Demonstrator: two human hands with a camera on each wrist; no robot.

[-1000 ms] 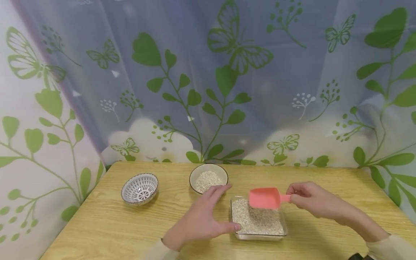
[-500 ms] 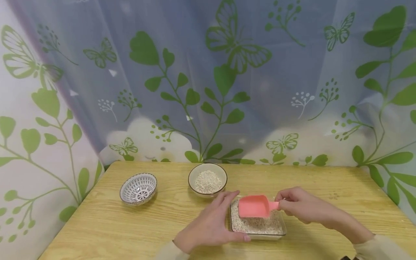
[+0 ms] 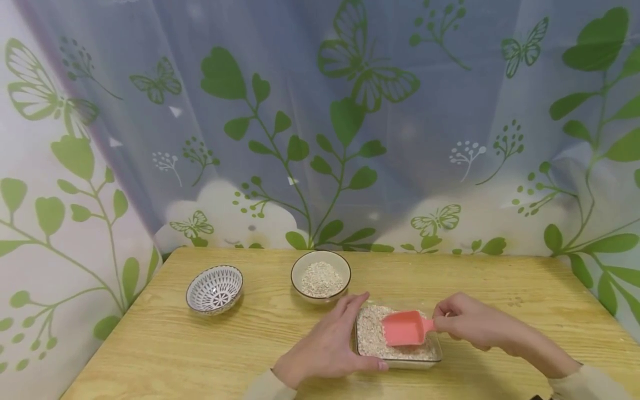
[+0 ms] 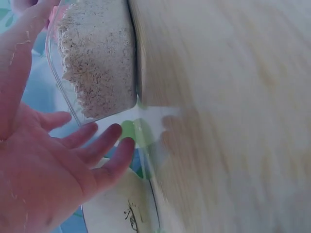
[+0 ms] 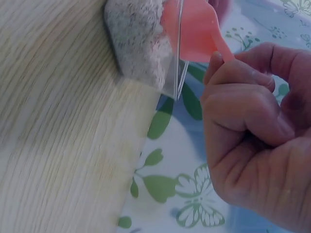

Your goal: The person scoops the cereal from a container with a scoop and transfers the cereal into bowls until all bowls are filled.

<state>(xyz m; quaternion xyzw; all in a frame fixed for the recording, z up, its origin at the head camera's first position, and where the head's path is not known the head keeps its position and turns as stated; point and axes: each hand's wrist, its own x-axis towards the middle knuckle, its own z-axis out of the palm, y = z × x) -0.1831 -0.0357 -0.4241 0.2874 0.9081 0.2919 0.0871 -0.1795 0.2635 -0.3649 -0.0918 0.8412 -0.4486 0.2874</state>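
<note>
My right hand point(image 3: 467, 325) pinches the pink scoop point(image 3: 404, 328) down in the oats in the dish point(image 3: 434, 355) near the tabletop's front edge, while my left hand point(image 3: 327, 347), fingers straight, touches its side.

Patterned bowl point(image 3: 214, 289) on wooden table point(image 3: 200, 350); leafy butterfly curtain point(image 3: 320, 122) behind.
</note>
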